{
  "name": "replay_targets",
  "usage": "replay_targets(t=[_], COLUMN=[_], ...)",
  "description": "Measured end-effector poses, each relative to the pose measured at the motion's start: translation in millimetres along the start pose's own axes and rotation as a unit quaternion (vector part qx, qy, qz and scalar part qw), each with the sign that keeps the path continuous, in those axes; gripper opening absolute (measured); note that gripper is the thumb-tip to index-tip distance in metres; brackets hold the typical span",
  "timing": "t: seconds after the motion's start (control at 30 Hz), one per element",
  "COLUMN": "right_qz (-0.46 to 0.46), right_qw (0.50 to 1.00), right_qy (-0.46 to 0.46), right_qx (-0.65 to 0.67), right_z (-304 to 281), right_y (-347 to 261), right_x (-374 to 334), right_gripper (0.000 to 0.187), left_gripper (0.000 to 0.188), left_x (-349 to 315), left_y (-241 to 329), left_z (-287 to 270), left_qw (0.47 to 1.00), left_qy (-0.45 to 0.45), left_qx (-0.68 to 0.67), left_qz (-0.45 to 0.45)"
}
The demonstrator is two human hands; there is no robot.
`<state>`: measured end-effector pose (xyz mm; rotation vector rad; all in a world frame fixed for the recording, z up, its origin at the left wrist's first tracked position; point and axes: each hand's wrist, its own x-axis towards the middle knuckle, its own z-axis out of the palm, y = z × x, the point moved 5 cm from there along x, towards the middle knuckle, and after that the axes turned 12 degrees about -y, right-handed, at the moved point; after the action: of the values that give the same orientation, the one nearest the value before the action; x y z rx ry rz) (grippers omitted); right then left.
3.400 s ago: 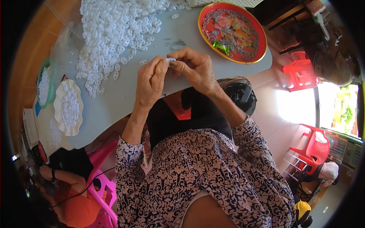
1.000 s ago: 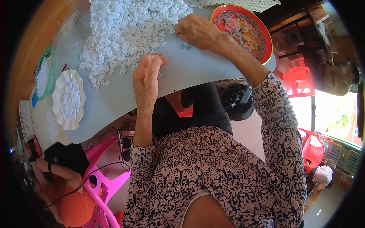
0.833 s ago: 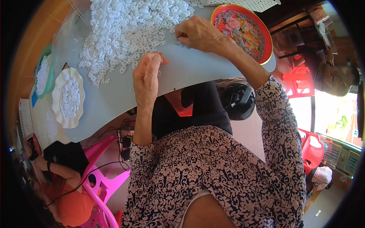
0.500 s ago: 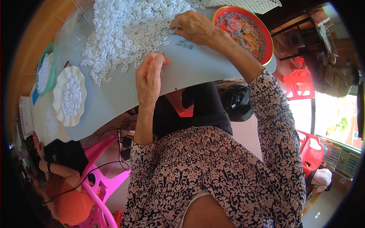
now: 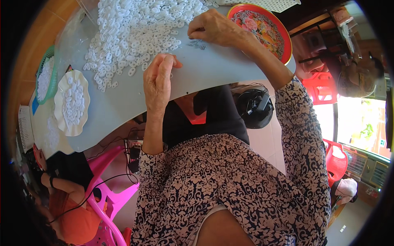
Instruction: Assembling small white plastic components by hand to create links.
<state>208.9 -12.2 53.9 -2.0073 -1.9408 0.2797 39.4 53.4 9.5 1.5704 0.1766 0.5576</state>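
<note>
My left hand [image 5: 159, 80] is raised over the near part of the table, its fingers curled in and thumb pressed against them. A bit of white shows beside its palm, but what it holds is hidden. Close to a small cluster of thin grey pieces [image 5: 198, 44] is my right hand [image 5: 215, 29], fingers bent and pinched together; anything between the tips is too small to make out. Beyond both hands spreads a large heap of small white oval plastic pieces with holes [image 5: 131, 35]. At the right stands a round red tray [image 5: 288, 41] with many small grey pieces over its flowered bottom.
On the grey table [image 5: 123, 96], a scalloped cream dish [image 5: 60, 107] and a green basket [image 5: 52, 84] at the left hold white pieces. A white perforated basket [image 5: 273, 5] is at the far edge. A person in orange [image 5: 78, 223] sits by a pink chair [image 5: 117, 197].
My right hand has drawn back from the edge of the white heap, closer to the grey pieces. My left hand keeps nearly the same pose. The whole view has shifted slightly.
</note>
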Motion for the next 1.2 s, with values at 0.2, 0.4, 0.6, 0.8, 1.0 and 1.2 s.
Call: replay_targets(t=[0.2, 0.4, 0.6, 0.8, 1.0, 1.2], right_qz=[0.063, 0.067, 0.066, 0.089, 0.117, 0.016], right_qw=[0.993, 0.996, 0.997, 0.992, 0.986, 0.999], right_qy=[-0.054, -0.042, -0.023, -0.046, -0.083, -0.038], right_qx=[-0.081, -0.030, -0.034, -0.081, -0.091, -0.014], right_z=[12, 8, 9, 14, 15, 29], right_y=[-12, 7, -5, -19, -25, -40], right_x=[-4, -9, -7, -2, 3, 10], right_gripper=[0.008, 0.007, 0.007, 0.007, 0.008, 0.009], left_gripper=[0.027, 0.028, 0.029, 0.027, 0.024, 0.026], left_x=[-1, 0, 0, -2, -10, -13], left_y=[0, 2, 3, 0, 3, -3], left_z=[0, 1, 1, -9, -32, -34], left_qw=[1.000, 1.000, 1.000, 0.993, 0.966, 0.963], left_qy=[-0.008, -0.010, -0.013, 0.054, 0.113, 0.111], left_qx=[0.008, 0.013, 0.018, -0.091, -0.213, -0.228], left_qz=[-0.017, -0.004, -0.005, 0.061, 0.097, 0.091])
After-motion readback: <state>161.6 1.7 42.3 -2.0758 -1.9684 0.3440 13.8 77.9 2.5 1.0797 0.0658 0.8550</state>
